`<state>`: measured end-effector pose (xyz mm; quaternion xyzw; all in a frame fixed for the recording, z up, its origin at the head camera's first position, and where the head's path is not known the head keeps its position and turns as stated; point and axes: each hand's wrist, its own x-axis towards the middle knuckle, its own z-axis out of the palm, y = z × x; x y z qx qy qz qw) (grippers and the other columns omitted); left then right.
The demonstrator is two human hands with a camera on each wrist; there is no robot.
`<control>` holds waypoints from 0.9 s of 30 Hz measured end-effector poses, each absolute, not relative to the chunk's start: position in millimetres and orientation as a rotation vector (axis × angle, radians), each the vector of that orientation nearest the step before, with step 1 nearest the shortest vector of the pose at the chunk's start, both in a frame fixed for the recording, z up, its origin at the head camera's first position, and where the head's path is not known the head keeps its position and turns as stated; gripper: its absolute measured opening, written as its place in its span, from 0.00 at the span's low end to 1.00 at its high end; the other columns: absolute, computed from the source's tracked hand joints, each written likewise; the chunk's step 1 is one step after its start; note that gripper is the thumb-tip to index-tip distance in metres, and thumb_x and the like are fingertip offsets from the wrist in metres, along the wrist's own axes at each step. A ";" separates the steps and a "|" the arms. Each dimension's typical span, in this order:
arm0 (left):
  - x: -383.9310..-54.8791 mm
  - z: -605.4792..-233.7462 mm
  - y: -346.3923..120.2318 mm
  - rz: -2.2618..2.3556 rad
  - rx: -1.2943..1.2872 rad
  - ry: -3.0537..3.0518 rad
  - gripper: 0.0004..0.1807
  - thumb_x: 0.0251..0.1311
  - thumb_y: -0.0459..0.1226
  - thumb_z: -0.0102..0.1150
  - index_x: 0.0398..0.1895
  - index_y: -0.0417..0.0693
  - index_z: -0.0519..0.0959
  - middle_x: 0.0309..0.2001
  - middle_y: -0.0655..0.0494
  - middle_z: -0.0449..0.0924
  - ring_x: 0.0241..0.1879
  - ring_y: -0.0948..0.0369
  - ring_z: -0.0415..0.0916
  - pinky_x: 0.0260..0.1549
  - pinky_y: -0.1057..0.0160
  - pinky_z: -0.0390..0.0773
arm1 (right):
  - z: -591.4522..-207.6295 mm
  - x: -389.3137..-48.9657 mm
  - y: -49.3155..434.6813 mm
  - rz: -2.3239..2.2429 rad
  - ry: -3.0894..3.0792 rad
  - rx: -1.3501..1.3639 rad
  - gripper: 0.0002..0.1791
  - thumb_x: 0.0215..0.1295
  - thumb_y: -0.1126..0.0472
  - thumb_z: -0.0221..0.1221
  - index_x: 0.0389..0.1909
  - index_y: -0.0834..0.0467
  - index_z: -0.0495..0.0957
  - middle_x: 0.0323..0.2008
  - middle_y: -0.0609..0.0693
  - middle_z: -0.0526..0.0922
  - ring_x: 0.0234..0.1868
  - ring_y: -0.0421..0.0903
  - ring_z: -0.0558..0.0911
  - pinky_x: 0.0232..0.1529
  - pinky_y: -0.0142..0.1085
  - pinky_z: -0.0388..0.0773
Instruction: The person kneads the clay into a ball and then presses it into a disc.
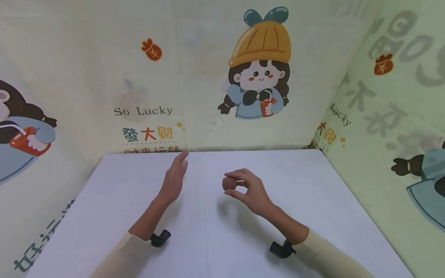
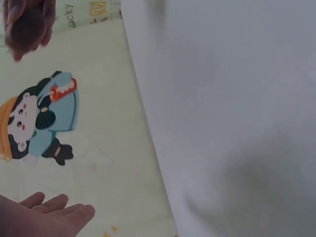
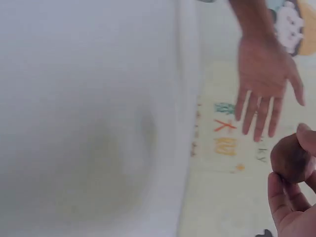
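Observation:
My right hand (image 1: 255, 195) pinches a small, round brown ball (image 1: 228, 183) between its thumb and fingertips, up over the white table. Close by in the right wrist view, the ball (image 3: 290, 159) looks smooth and slightly uneven, part of it hidden by the thumb and fingers. My left hand (image 1: 172, 180) is held to the left of the ball and apart from it, fingers straight and nothing in them. Its palm faces the right wrist camera, fingers a little spread. In the left wrist view the ball (image 2: 25, 30) shows at the top left corner.
A white table (image 1: 205, 247) lies under both hands, with their shadows on it. Pale cloth walls (image 1: 201, 77) printed with cartoon figures and lettering stand behind it and at both sides. A dark wrist camera (image 1: 160, 238) hangs at the left wrist, another camera (image 1: 282, 249) at the right.

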<state>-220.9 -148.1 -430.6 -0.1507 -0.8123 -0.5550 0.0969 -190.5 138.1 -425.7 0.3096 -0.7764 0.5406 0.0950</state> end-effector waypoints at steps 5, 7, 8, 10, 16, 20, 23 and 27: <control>-227.2 -419.4 -124.9 -1.851 -0.519 -2.162 0.31 0.85 0.47 0.29 0.81 0.38 0.56 0.80 0.46 0.58 0.80 0.51 0.52 0.76 0.43 0.51 | -405.8 -195.7 133.1 1.826 -2.126 0.794 0.27 0.59 0.73 0.75 0.60 0.63 0.80 0.56 0.56 0.82 0.54 0.54 0.84 0.56 0.42 0.82; -228.7 -416.8 -114.4 -1.939 -0.546 -2.067 0.32 0.84 0.47 0.28 0.81 0.38 0.56 0.80 0.46 0.58 0.80 0.51 0.53 0.76 0.43 0.51 | -402.2 -196.3 129.5 1.869 -2.089 0.763 0.26 0.60 0.72 0.74 0.59 0.64 0.79 0.56 0.57 0.83 0.54 0.55 0.84 0.56 0.42 0.82; -228.6 -415.5 -109.2 -1.979 -0.563 -2.023 0.32 0.83 0.46 0.28 0.81 0.37 0.56 0.80 0.47 0.59 0.80 0.51 0.54 0.76 0.43 0.52 | -401.6 -196.3 127.6 1.875 -2.080 0.758 0.26 0.60 0.72 0.74 0.59 0.64 0.80 0.56 0.57 0.83 0.54 0.54 0.84 0.56 0.42 0.82; -228.1 -414.4 -98.9 -2.022 -0.589 -1.978 0.33 0.83 0.47 0.27 0.81 0.38 0.57 0.80 0.47 0.60 0.80 0.51 0.55 0.76 0.43 0.53 | -401.9 -196.2 123.9 1.856 -2.081 0.764 0.24 0.61 0.71 0.74 0.58 0.64 0.81 0.55 0.56 0.84 0.53 0.53 0.84 0.54 0.40 0.83; -225.2 -415.9 -72.8 -2.100 -0.665 -1.906 0.34 0.82 0.49 0.28 0.80 0.37 0.58 0.79 0.46 0.61 0.79 0.50 0.55 0.75 0.42 0.54 | -406.6 -193.0 111.0 1.902 -2.055 0.829 0.25 0.61 0.74 0.73 0.59 0.63 0.81 0.56 0.59 0.82 0.53 0.53 0.85 0.51 0.41 0.84; -223.8 -418.1 -61.3 -2.125 -0.717 -1.874 0.34 0.81 0.49 0.29 0.80 0.37 0.57 0.79 0.47 0.62 0.80 0.50 0.55 0.75 0.40 0.52 | -407.9 -190.4 103.6 1.959 -2.032 0.866 0.25 0.60 0.76 0.72 0.59 0.64 0.81 0.56 0.60 0.80 0.54 0.54 0.85 0.53 0.44 0.84; -222.4 -418.7 -56.9 -2.141 -0.739 -1.851 0.34 0.81 0.50 0.30 0.80 0.39 0.58 0.79 0.47 0.63 0.79 0.51 0.57 0.75 0.39 0.53 | -408.0 -189.1 100.2 1.920 -2.055 0.870 0.24 0.61 0.75 0.72 0.59 0.63 0.81 0.56 0.58 0.82 0.55 0.54 0.85 0.53 0.46 0.84; -221.9 -418.0 -55.0 -2.169 -0.730 -1.812 0.32 0.81 0.47 0.33 0.79 0.39 0.60 0.77 0.46 0.66 0.77 0.52 0.61 0.74 0.41 0.57 | -408.2 -188.2 97.7 1.826 -2.109 0.806 0.24 0.61 0.71 0.74 0.58 0.61 0.83 0.55 0.52 0.85 0.55 0.51 0.84 0.52 0.48 0.83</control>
